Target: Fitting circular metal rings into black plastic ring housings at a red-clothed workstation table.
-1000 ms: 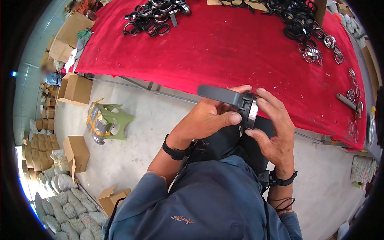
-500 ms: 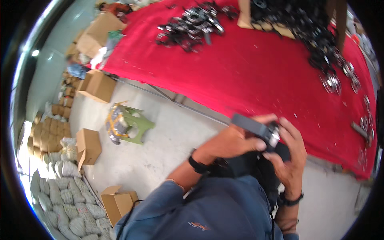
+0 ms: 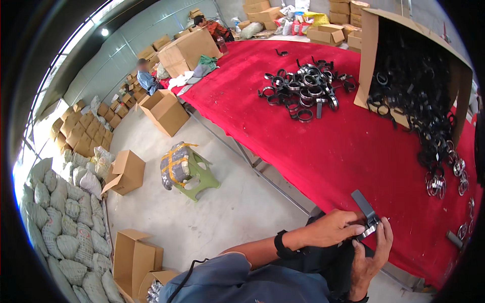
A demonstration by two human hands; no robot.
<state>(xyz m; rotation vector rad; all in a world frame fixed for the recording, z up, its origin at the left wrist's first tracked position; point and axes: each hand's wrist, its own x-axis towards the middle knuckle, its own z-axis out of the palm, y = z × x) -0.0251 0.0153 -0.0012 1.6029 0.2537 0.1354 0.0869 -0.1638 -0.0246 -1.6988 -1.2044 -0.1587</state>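
Between my hands, above the near edge of the red-covered table, is a small shiny metal ring with a flat black handle pointing up and away. My left hand pinches it from the left, thumb and fingers closed near the ring. My right hand grips the ring's other side with thumb and fingertips. The fingers partly cover the ring. Farther off on the cloth lies a pile of similar black-handled rings.
A tipped cardboard box spills black rings at the right. Loose chrome rings lie nearby. On the floor to the left stand a green stool with a taped bundle, open cartons and stacked sacks. Two people are at the far end.
My view has tilted up and shifted, so the far end of the table shows more. The handle of the held ring has turned from pointing left to pointing up and away.
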